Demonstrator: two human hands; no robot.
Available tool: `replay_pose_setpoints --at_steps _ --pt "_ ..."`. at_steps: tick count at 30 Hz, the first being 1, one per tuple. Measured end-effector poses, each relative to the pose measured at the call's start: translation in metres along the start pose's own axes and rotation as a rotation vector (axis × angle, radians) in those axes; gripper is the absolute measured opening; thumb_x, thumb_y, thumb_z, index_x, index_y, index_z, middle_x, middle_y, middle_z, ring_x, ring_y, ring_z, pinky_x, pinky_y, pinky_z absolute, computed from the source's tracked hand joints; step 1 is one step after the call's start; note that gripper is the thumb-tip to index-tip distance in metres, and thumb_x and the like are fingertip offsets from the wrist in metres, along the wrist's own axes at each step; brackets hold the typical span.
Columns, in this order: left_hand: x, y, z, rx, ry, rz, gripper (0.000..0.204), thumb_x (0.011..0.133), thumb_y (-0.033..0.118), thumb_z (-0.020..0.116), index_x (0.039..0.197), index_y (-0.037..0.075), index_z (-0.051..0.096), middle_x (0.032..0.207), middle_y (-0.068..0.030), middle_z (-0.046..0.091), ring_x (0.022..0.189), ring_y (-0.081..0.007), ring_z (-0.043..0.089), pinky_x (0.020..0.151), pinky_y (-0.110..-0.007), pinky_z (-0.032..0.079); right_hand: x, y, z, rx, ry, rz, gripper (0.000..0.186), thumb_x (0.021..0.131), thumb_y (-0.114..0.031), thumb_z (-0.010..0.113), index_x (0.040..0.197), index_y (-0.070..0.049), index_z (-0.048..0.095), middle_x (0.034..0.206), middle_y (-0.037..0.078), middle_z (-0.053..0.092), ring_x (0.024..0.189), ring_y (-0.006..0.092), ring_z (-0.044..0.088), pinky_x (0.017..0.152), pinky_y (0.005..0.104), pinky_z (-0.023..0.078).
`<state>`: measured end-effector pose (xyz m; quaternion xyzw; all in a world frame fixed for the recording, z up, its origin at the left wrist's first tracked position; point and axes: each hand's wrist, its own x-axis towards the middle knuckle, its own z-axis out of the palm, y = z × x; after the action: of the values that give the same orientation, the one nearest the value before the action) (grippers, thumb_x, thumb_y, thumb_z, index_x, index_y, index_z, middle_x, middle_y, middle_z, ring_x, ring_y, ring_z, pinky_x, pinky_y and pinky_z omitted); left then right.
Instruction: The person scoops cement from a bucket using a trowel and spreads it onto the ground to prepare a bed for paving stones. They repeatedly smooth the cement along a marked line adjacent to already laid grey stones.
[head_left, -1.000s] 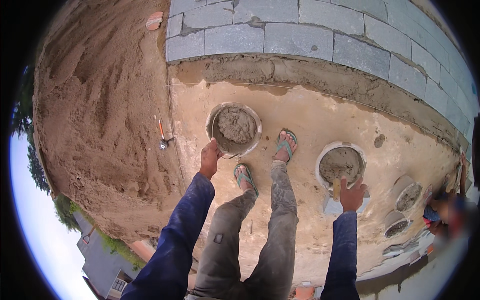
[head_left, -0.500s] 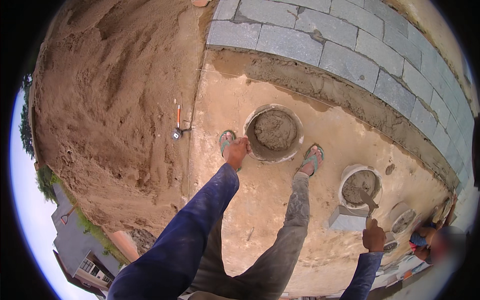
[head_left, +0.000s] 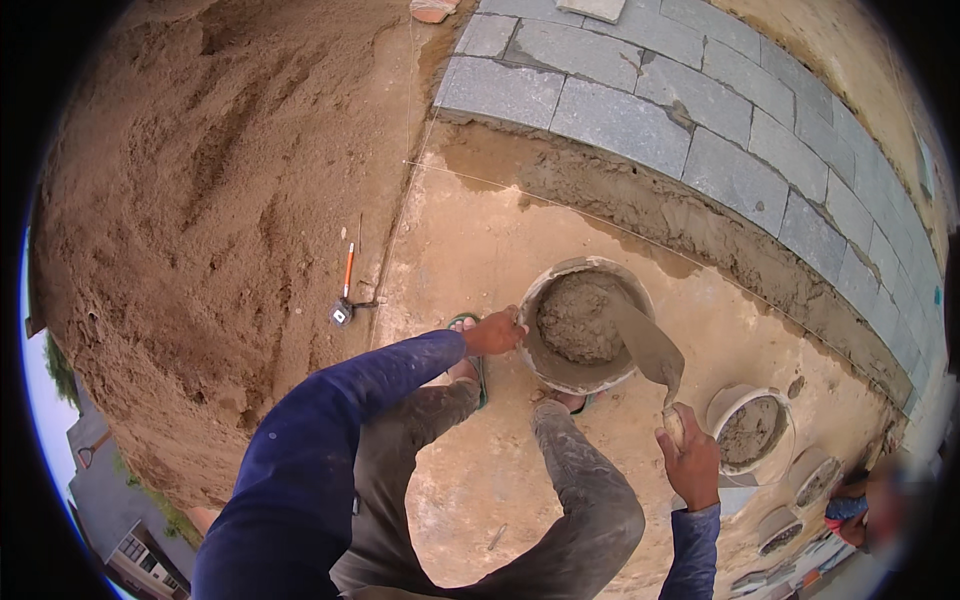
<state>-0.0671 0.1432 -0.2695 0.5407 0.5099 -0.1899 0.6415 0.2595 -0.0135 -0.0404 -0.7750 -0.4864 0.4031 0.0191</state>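
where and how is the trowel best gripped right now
Probably by the handle, coming from the near right side, with the fingers wrapped round it, as the right hand does. The trowel points its wide blade over the bucket, while the handle sticks out past the rim toward the person, narrow enough to close a fist on.

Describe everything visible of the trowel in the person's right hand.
The trowel has a broad, tapering blade, grey-brown and apparently smeared with mortar, a thin curved neck, and a pale handle that looks wooden. The right hand grips the handle. The blade slants up and left across the right side of the bucket, its far end over the mortar; whether it touches rim or mortar is unclear.
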Motion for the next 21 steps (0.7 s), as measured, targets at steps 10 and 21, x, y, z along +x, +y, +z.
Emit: replay_pose_setpoints --at_steps 10,21 --pt "0.034 -0.013 -0.046 -0.248 -0.193 0.264 0.031 0.104 0.030 0.047 0.093 0.002 0.052 0.086 -0.0062 0.060 0.078 -0.0132 0.066 0.069 -0.031 0.059 0.126 0.000 0.013 -0.735 0.145 -0.110 0.026 0.087 -0.028 0.066 0.107 -0.012 0.058 0.080 0.014 0.059 0.074 0.0338 0.064 0.062 0.0462 0.049" --pt "0.030 -0.013 -0.044 -0.356 -0.007 0.385 0.041 0.105 0.037 0.040 0.112 0.000 0.054 0.089 -0.0096 0.062 0.074 -0.0159 0.066 0.060 -0.031 0.057 0.138 -0.039 0.055 -0.960 0.217 -0.313 0.022 0.090 -0.028 0.062 0.103 -0.011 0.059 0.080 0.016 0.062 0.070 0.0329 0.064 0.059 0.0440 0.048"
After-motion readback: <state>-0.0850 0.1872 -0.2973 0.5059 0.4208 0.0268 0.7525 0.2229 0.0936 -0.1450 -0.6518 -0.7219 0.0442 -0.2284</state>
